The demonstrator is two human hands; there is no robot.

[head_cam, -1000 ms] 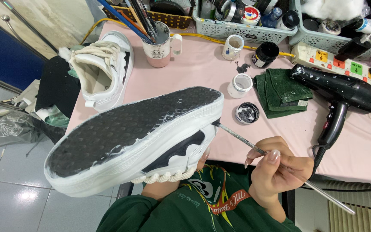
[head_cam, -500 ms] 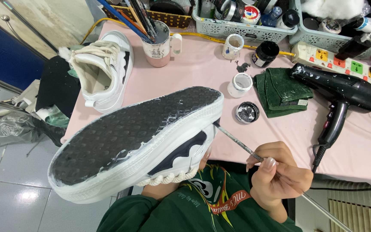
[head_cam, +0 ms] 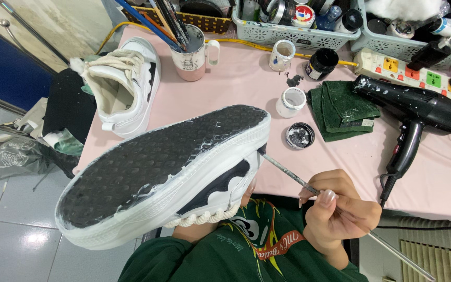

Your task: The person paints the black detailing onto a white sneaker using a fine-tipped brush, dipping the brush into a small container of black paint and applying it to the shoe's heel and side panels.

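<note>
A white sneaker with black side panels [head_cam: 184, 177] is held up over my lap, its black sole facing me and smeared with white along the edge. My left hand is hidden inside or behind the sneaker and holds it up; only the green sleeve shows below. My right hand [head_cam: 340, 214] grips a thin long-handled paintbrush [head_cam: 288, 175]. The brush tip touches the black panel at the sneaker's heel side, just under the white midsole.
The matching sneaker [head_cam: 123, 86] lies on the pink table [head_cam: 236, 89]. Also there are a mug of brushes [head_cam: 189, 52], small paint jars [head_cam: 291, 102], an open black lid [head_cam: 299, 136], a green cloth [head_cam: 340, 109], a black hair dryer [head_cam: 418, 109], a power strip [head_cam: 408, 65] and baskets of bottles [head_cam: 293, 28].
My right hand has dipped slightly and the brush has slid a little along the sneaker's side panel. The sneaker has barely moved.
</note>
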